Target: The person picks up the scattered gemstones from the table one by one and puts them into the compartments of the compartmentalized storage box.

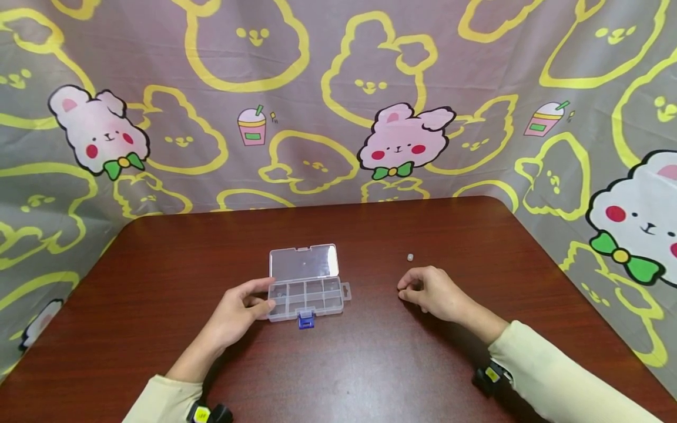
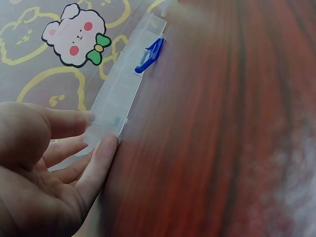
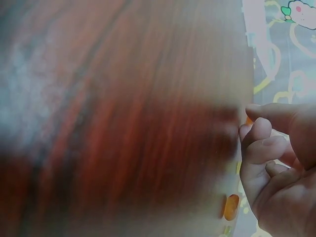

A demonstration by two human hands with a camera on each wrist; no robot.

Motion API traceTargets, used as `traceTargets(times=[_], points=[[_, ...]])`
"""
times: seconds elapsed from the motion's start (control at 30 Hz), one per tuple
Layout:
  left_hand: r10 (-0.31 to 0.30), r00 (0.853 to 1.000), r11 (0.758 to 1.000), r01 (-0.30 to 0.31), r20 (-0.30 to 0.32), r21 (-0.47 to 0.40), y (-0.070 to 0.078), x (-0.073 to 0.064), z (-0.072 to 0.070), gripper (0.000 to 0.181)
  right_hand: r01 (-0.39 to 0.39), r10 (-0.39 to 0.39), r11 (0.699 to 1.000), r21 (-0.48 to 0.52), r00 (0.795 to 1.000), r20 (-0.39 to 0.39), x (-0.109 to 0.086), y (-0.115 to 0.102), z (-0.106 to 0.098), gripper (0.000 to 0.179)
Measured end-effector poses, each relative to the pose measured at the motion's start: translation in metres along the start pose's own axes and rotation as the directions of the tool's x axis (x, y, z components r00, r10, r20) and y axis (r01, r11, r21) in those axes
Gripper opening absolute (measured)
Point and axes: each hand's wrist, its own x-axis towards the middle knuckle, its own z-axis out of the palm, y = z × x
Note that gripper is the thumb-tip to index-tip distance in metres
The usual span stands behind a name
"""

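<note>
A clear plastic compartment box (image 1: 307, 308) lies on the table with its lid (image 1: 304, 264) raised at the back and a blue latch (image 1: 306, 320) at the front. My left hand (image 1: 239, 310) grips the box's left end, thumb at the near corner and fingers behind. To the right, my right hand (image 1: 435, 294) pinches a small orange capsule (image 3: 249, 120) between thumb and forefinger, mostly covered by the fingertips. Another orange capsule (image 3: 231, 207) rests on the table near that hand in the right wrist view. In the head view, a small pale piece (image 1: 410, 257) lies just beyond the right hand.
The dark reddish wooden table (image 1: 344, 376) has rounded far corners. Patterned cloth (image 1: 317, 106) with cartoon bunnies hangs behind it and along both sides. A hanging tab (image 1: 347, 291) sticks out from the box's right end, toward the right hand.
</note>
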Motion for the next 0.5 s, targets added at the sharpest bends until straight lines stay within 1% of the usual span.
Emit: traceTargets(times=[0.23, 0.4, 0.5], points=[[0.012, 1.0, 1.0, -0.012, 0.004, -0.012, 0.0009, -0.0022, 0.0003, 0.047, 0.024, -0.024, 1.0, -0.006, 1.0, -0.012, 0.0003, -0.0008, 0.0015, 0.005], [0.022, 1.0, 0.999, -0.021, 0.002, -0.025, 0.0012, -0.0023, 0.0007, 0.047, 0.033, -0.032, 0.999, 0.026, 0.999, -0.022, 0.0022, -0.0042, 0.0027, 0.006], [0.02, 1.0, 1.0, -0.02, -0.001, -0.018, 0.0006, -0.0018, 0.0007, 0.047, 0.035, -0.033, 0.998, 0.044, 0.999, -0.031, 0.0035, -0.0063, 0.0036, 0.007]])
